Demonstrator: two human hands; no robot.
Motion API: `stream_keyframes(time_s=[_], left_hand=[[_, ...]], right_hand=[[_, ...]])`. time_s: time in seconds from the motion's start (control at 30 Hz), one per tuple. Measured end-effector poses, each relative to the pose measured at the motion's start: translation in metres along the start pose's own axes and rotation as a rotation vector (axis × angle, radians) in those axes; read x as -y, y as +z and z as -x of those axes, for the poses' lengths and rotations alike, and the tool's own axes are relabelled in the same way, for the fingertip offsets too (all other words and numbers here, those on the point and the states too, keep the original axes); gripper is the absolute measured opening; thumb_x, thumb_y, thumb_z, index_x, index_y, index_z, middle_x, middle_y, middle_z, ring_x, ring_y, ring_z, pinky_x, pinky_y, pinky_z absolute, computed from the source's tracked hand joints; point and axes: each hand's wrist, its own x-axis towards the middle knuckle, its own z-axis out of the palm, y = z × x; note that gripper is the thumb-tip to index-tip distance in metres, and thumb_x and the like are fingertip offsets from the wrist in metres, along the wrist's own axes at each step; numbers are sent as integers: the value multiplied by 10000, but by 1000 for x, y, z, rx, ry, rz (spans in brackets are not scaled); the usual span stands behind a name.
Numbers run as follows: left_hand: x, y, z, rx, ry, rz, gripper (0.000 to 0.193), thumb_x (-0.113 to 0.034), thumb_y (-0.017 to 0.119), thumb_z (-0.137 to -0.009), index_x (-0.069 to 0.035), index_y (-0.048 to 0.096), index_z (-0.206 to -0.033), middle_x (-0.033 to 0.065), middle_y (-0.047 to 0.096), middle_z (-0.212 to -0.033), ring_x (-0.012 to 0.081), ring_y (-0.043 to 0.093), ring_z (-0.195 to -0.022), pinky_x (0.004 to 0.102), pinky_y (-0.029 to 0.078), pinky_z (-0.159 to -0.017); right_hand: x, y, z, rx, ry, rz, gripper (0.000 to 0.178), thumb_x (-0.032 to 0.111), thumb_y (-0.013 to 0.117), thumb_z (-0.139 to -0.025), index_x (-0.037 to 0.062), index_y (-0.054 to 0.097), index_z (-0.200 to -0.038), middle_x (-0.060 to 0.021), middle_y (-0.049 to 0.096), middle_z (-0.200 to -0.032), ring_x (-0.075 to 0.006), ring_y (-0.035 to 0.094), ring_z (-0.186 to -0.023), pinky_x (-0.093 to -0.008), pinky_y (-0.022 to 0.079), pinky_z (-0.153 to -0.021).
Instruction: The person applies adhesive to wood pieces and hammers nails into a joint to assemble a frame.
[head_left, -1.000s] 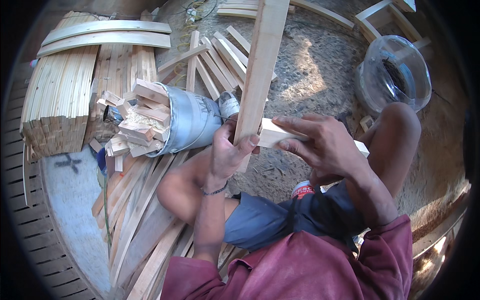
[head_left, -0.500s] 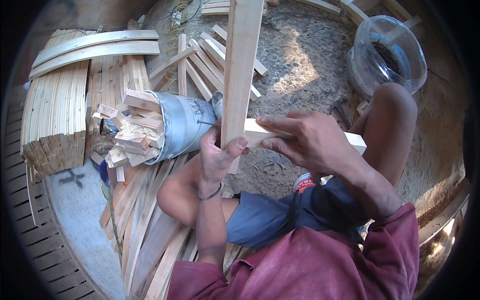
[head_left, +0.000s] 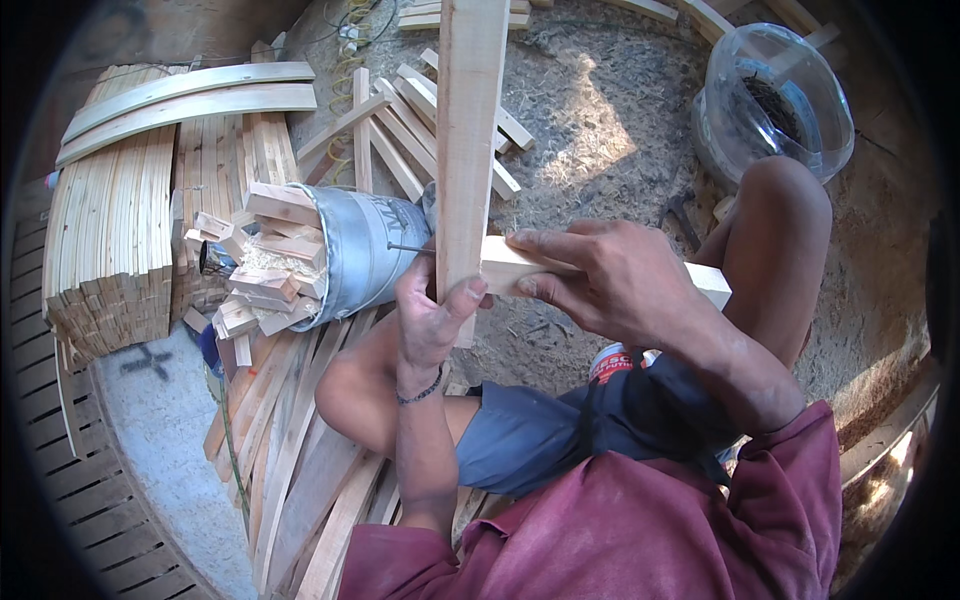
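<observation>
Lettering runs dark across the wall of the metal-grey bucket [head_left: 365, 245] left of centre, turned too far round for me to make out in full. Pale letters also stand on a red-and-white container [head_left: 608, 362] below centre, partly covered by the blue shorts [head_left: 530, 430]. On the pale board [head_left: 180, 440] at lower left I see a dark painted mark, strokes crossing.

At the centre of my view, the left hand [head_left: 430, 325] is closed round a long plank [head_left: 465, 150] near its lower end, thumb over the near face by the right edge, the other fingers mostly hidden behind. The plank rises to the top edge of the frame. A nail [head_left: 408, 248] juts out on its left side, just above that hand.

The right hand [head_left: 630, 275] grips a short wooden block [head_left: 500, 262] whose left end meets the plank's right edge. Its forefinger lies along the block's upper side, the thumb against the near face, both tips short of the joint; the block's far end shows past the hand, right of centre.
</observation>
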Motion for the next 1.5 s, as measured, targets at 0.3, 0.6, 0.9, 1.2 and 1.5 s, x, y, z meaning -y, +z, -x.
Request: stream_keyframes(time_s=[0.3,0.6,0.9,1.2,1.5], left_hand=[[2,-3,2,-1,-23,-1,591,-245,803,-893,80,540,-1310,123,679,-1078,137,682,-839,267,587,-699],[0,-6,3,36,-19,-24,593,-211,754,-892,84,515,-1348,142,665,-1141,151,681,-909,273,591,-719],[8,-9,5,49,-77,16,571,-232,763,-900,81,532,-1319,139,666,-1129,144,679,-890,265,593,-720],[8,-9,5,44,-82,-12,553,-222,759,-904,81,537,-1310,140,668,-1122,145,683,-889,267,596,-712],[9,-8,6,35,-96,-7,551,-211,763,-903,84,538,-1310,133,661,-1155,145,677,-953,259,597,-716]], right_hand=[[-2,4,0,-25,-21,-30,427,372,723,-930,160,697,-1299,-127,686,-819,-338,700,-718,-451,551,-637],[-3,7,0,-18,-21,-20,426,372,722,-930,147,700,-1291,-136,699,-840,-345,704,-718,-454,552,-638],[-5,7,-1,-20,-48,-51,416,336,722,-932,126,698,-1290,-146,696,-843,-344,701,-720,-453,548,-642],[-5,8,-2,-2,-39,-70,417,320,718,-934,110,686,-1292,-160,707,-880,-362,709,-767,-461,552,-677],[-13,19,-4,3,-26,-57,424,386,682,-940,92,632,-1241,-180,720,-956,-393,717,-835,-499,564,-714]])
